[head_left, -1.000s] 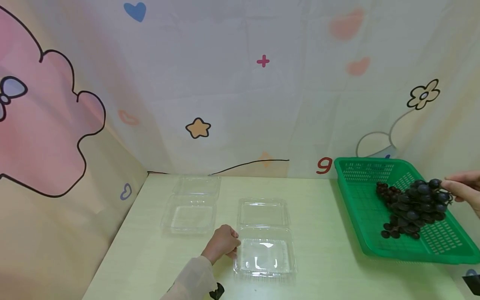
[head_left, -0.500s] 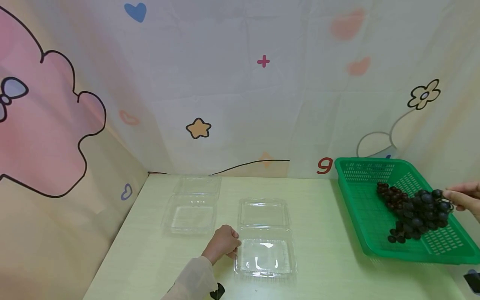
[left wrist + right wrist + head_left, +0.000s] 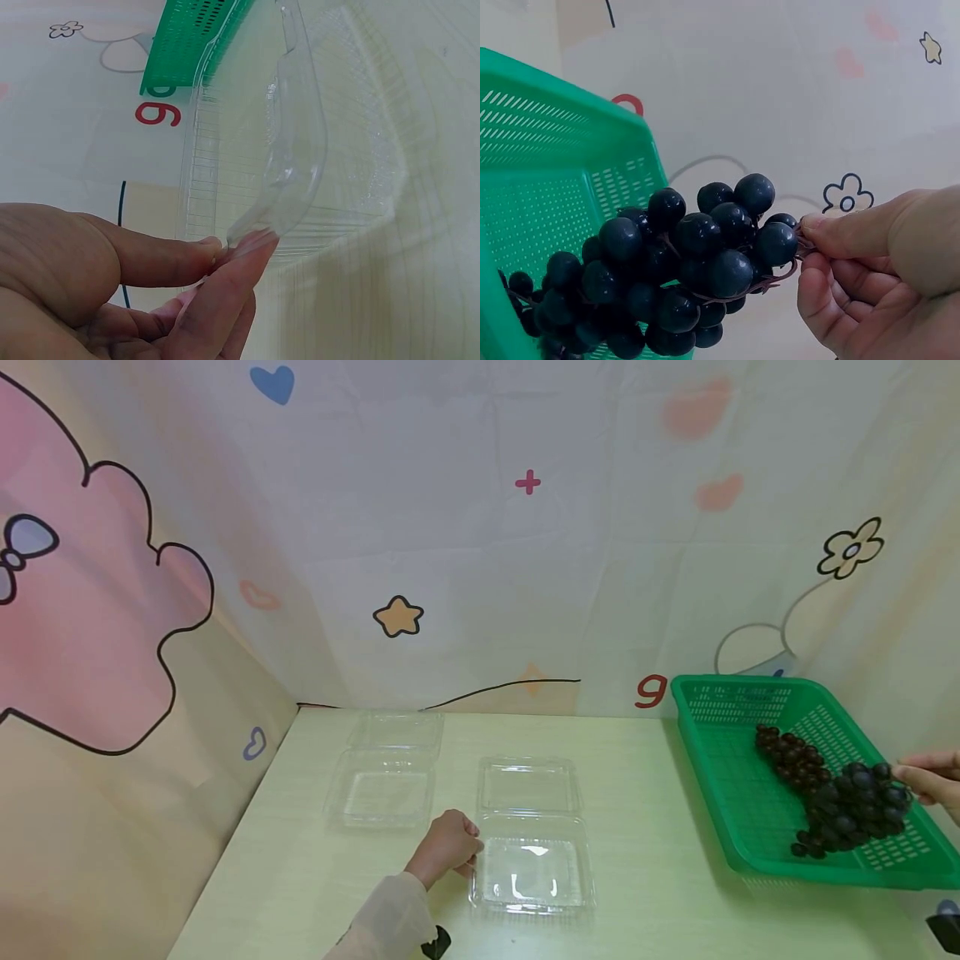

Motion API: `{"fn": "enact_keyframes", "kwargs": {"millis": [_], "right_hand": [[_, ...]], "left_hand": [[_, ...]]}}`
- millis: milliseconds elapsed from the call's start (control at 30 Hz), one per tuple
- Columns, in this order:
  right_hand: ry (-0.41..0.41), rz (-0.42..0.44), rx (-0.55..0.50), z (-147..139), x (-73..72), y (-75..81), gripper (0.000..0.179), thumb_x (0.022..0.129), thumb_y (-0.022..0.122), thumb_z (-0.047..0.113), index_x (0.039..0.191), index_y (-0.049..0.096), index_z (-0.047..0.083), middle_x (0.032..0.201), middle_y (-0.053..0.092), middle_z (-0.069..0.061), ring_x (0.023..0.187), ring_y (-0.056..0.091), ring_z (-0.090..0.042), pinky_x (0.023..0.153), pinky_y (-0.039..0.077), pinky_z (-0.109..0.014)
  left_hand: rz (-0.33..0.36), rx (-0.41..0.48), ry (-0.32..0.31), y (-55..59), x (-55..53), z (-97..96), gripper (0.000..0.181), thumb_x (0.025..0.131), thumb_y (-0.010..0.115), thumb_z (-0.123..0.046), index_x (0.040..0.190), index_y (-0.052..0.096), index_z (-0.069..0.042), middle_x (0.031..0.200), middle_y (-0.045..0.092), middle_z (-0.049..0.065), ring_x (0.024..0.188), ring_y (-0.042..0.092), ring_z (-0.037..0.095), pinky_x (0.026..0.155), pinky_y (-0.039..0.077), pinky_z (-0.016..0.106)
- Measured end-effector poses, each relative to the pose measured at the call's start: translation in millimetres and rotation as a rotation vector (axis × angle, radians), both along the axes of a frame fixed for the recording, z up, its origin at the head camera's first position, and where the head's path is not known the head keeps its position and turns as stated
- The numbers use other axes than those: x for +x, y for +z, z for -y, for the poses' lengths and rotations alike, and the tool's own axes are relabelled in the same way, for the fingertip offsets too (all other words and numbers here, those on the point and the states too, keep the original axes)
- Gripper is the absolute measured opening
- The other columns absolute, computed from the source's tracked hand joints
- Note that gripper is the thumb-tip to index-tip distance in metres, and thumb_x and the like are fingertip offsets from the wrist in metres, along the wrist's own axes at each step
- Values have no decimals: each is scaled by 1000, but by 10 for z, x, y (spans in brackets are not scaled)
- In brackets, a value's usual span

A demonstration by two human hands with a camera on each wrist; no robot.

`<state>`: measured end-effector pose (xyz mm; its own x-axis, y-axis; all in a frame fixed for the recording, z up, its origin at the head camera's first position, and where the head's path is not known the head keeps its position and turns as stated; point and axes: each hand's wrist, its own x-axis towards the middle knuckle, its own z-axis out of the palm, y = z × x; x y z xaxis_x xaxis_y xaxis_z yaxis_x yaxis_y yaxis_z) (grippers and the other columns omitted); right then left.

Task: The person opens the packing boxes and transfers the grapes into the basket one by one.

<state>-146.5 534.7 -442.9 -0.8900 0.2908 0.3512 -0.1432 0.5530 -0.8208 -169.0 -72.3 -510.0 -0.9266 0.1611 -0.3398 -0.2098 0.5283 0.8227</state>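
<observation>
My right hand [image 3: 933, 781] pinches the stem end of a bunch of dark grapes [image 3: 858, 806] over the right part of a green basket [image 3: 738, 852]. In the right wrist view the grapes [image 3: 697, 255] hang down from thumb and fingertips into the basket. A smaller, reddish-brown bunch of grapes [image 3: 787, 756] lies in the basket beside them. At the table's middle, my left hand [image 3: 446, 847] pinches the left rim of a clear plastic clamshell box [image 3: 532, 872], its lid folded back. The left wrist view shows thumb and fingers on the box's rim [image 3: 300, 180].
A second clear clamshell box [image 3: 382, 789], also with its lid back, stands at the back left of the pale table [image 3: 637, 910]. Behind the table hangs a printed curtain [image 3: 480, 543]. The basket's raised wall stands between the boxes and the grapes.
My right hand has lowered the dark grapes, moving them slightly right and toward me, so more of the smaller bunch shows. My left hand and both boxes have stayed put.
</observation>
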Motion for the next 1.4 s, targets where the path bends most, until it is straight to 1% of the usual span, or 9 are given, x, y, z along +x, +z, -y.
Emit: {"fn": "enact_keyframes", "kwargs": {"millis": [167, 267, 633, 967, 1067, 1200, 1267, 1300, 1400], "right_hand": [[-24, 25, 95, -791, -289, -683, 42, 101, 64, 7, 80, 69, 43, 58, 55, 14, 47, 49, -4, 42, 42, -21], [-22, 43, 101, -935, -341, -841, 40, 101, 64, 6, 83, 68, 42, 61, 57, 10, 49, 49, -7, 45, 42, -18], [-74, 76, 83, -672, -254, -815, 35, 99, 69, 9, 88, 66, 42, 71, 60, 28, 57, 54, 2, 52, 46, -11], [-6, 122, 148, -853, -369, -1067, 16, 101, 68, 14, 92, 70, 27, 69, 61, 10, 57, 52, -10, 51, 47, -18], [13, 122, 135, -712, -315, -968, 17, 102, 68, 19, 93, 69, 34, 71, 62, 15, 58, 53, -7, 49, 45, -20], [-2, 193, 199, -43, -93, -380, 15, 106, 60, 10, 100, 71, 2, 70, 60, 12, 59, 53, -7, 52, 46, -22], [-2, 216, 231, -61, -118, -425, 18, 107, 58, 15, 103, 69, 1, 72, 60, 12, 61, 54, -7, 54, 48, -21], [-3, 239, 253, 28, -95, -342, 24, 108, 57, 14, 107, 65, -9, 73, 60, 8, 61, 54, -9, 55, 48, -22], [3, 270, 273, 128, -61, -275, 30, 108, 57, 22, 107, 64, -8, 74, 60, 10, 63, 54, -7, 56, 49, -23]], "left_hand": [[0, -3, 2, -7, -6, -2, 19, 90, 67, 10, 82, 55, -2, 66, 56, 8, 51, 57, 13, 51, 58, 27], [-2, 1, 2, 0, -6, 1, 18, 91, 66, 10, 83, 55, -1, 67, 57, 8, 52, 57, 13, 51, 58, 27], [5, 9, 8, 11, -11, 5, 15, 91, 67, 10, 85, 56, 0, 69, 58, 10, 53, 57, 14, 52, 58, 27], [5, 1, 3, 30, -14, 13, 15, 91, 66, 10, 85, 56, 0, 67, 58, 9, 52, 59, 14, 52, 59, 28], [-4, -1, -1, 31, -14, 17, 16, 91, 66, 10, 84, 56, 0, 67, 58, 9, 51, 58, 14, 52, 59, 28], [-10, -13, -9, 31, -24, 19, 17, 91, 66, 10, 82, 56, -1, 66, 58, 9, 51, 58, 14, 52, 58, 28], [-10, -18, -11, 33, -27, 18, 18, 91, 66, 10, 82, 56, -1, 66, 58, 9, 51, 58, 14, 52, 58, 27], [-11, -21, -11, 32, -29, 18, 18, 91, 66, 10, 82, 56, -1, 66, 58, 9, 51, 58, 14, 52, 58, 27], [-10, -24, -8, 31, -29, 20, 18, 91, 66, 10, 82, 55, -1, 66, 58, 9, 52, 58, 14, 51, 58, 27]]}}
